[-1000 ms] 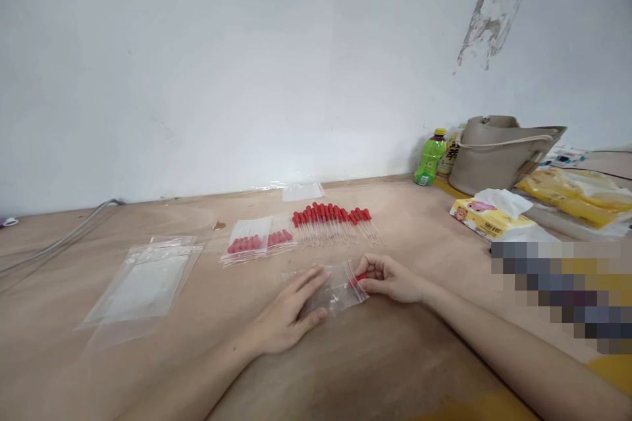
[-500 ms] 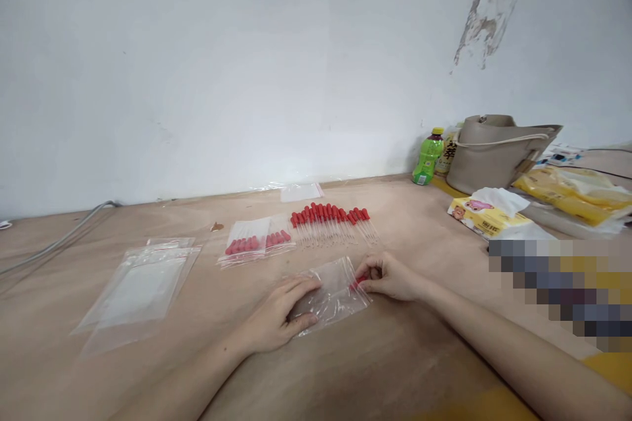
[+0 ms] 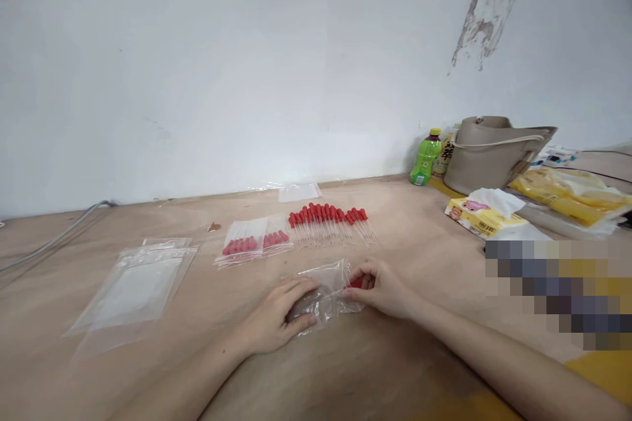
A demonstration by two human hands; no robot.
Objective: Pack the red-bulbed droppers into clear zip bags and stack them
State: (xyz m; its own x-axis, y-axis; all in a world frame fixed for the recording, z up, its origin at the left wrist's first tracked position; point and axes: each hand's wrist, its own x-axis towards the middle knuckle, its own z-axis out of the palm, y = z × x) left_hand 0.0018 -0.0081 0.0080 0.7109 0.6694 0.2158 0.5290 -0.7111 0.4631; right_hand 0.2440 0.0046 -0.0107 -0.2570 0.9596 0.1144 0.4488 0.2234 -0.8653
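A clear zip-lock bag (image 3: 323,299) lies flat on the brown table covering, its mouth toward the right. My left hand (image 3: 279,315) grips the bag's left end, thumb at the near edge and fingers on the far side. My right hand (image 3: 380,289) is closed around droppers whose red bulbs (image 3: 356,282) show between the fingers, right at the bag's mouth. How many it holds I cannot tell. Beyond the bag lies a row of droppers (image 3: 326,220) with red bulbs and clear stems. Left of them, filled zip-lock bags (image 3: 251,240) hold several more red-bulbed droppers.
Flat clear bags (image 3: 143,282) are stacked at the left, near a grey cable (image 3: 64,230). Another bag (image 3: 299,192) lies by the wall. At the right stand a green bottle (image 3: 425,157), a grey-beige bag (image 3: 488,157) and a yellow tissue pack (image 3: 481,215).
My right hand has moved slightly left, bringing the red-bulbed droppers further into the bag's mouth. The bag has crumpled a little; my left hand stays in place.
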